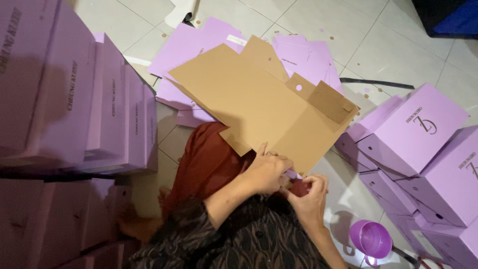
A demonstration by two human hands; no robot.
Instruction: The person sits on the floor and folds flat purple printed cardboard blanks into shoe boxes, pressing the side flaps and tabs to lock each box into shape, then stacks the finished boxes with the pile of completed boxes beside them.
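Note:
A flat, unfolded cardboard box blank (pixel 254 99), brown on its upper side and lilac at its edge, lies across my lap. My left hand (pixel 267 170) grips its near edge with thumb and fingers pressed on the brown face. My right hand (pixel 309 193) pinches the same near edge beside it, at a lilac flap corner. The two hands touch each other. My red-brown trousers (pixel 209 164) and dark patterned sleeves show beneath.
Stacks of folded lilac boxes (pixel 74 104) stand at the left and more lilac boxes (pixel 423 134) at the right. Flat lilac blanks (pixel 199 40) lie on the white tiled floor ahead. A purple plastic cup (pixel 371 239) sits by my right side.

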